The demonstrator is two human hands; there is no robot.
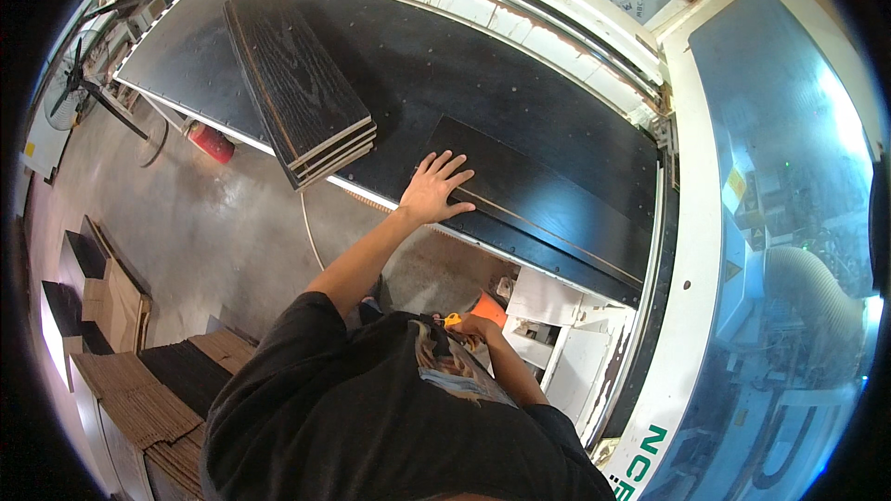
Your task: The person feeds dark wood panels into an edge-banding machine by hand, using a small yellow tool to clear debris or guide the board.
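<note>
Across the workshop runs a black counter (pixel 408 56). On its left part lies a slanting stack (pixel 297 83) of dark planks. Near the counter's front edge, the left hand (pixel 433 193) rests flat, fingers apart, at the left end of a board (pixel 557 199) on the counter's right part. Below this edge, the right hand (pixel 479 327) is by a yellow thing (pixel 453 320); if its grip is clamped, I cannot tell. Even palm pressure should steady the board well, I think. Its long axis follows the counter's length, right end pointing to the machine (pixel 789 130).
</note>
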